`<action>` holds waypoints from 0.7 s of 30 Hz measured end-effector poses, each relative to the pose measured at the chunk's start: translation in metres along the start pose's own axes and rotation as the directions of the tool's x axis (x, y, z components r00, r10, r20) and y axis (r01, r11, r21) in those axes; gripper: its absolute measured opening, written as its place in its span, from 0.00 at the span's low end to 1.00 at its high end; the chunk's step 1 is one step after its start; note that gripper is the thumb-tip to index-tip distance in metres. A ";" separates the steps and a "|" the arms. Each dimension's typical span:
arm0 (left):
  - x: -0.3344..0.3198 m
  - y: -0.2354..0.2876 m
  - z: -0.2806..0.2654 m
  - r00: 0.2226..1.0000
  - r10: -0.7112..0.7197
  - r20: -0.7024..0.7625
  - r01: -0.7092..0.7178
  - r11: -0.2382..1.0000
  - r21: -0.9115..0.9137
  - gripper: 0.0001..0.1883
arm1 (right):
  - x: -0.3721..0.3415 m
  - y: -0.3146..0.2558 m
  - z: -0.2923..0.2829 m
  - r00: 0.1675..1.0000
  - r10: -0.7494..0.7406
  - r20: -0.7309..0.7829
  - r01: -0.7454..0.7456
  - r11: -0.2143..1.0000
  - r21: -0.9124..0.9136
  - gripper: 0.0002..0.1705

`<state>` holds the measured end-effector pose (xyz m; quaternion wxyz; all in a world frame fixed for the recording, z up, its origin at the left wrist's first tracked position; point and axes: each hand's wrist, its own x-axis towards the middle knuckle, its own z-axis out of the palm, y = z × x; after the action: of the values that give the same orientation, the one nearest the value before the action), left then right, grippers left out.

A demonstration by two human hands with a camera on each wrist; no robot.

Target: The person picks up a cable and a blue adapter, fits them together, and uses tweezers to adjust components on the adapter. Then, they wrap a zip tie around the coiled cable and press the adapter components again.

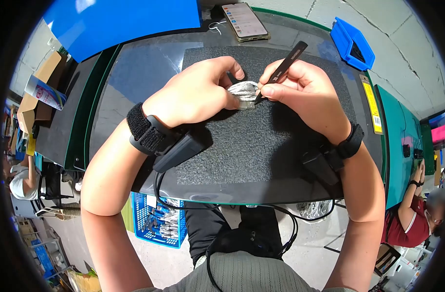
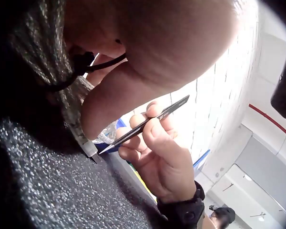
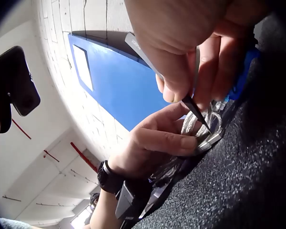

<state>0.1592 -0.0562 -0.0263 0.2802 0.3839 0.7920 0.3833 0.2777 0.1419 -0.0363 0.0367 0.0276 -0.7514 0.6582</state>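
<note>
Right down to the fine work now! Gathered into loops, bound or not impossible to say under the fingers, and held in the middle of the mat (image 1: 232, 151) from side to side, nearer the far edge than the near one: the cable (image 1: 242, 90). Coiling done, by the look of it, or very nearly. Gripping it with the left hand (image 1: 198, 95), fingers curled round the loops, thumb pressed along the plug (image 1: 245, 104). In from the other side with the right hand (image 1: 305, 92), pinching the black tweezers (image 1: 286, 63) between thumb and fingers, aimed down to the plug's end. Contact or a sliver short of it? Too small and shadowed to tell, even in the wrist views. Call it mid-job at the plug: well past setting up, short of finished, judging by both grips. Left to do, at a guess: the detail at the tip, then release of the cable. Over to the counter (image 1: 290, 34) for the surroundings: at the far edge, a phone (image 1: 244, 22) with a lit screen; by the far right corner, a blue bin (image 1: 351, 44). And below the near edge, toward the left, a blue basket (image 1: 159, 242) with more bundles (image 1: 165, 226) inside, finished or waiting, impossible to say.
</note>
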 end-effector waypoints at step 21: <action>0.000 0.001 -0.001 1.000 0.011 0.017 -0.011 1.000 0.000 0.13 | -0.002 0.001 -0.001 0.976 -0.214 -0.030 0.182 0.888 -0.423 0.11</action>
<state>0.1585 -0.0566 -0.0249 0.2849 0.3915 0.7873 0.3817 0.2798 0.1426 -0.0377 0.1368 0.0707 -0.8660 0.4758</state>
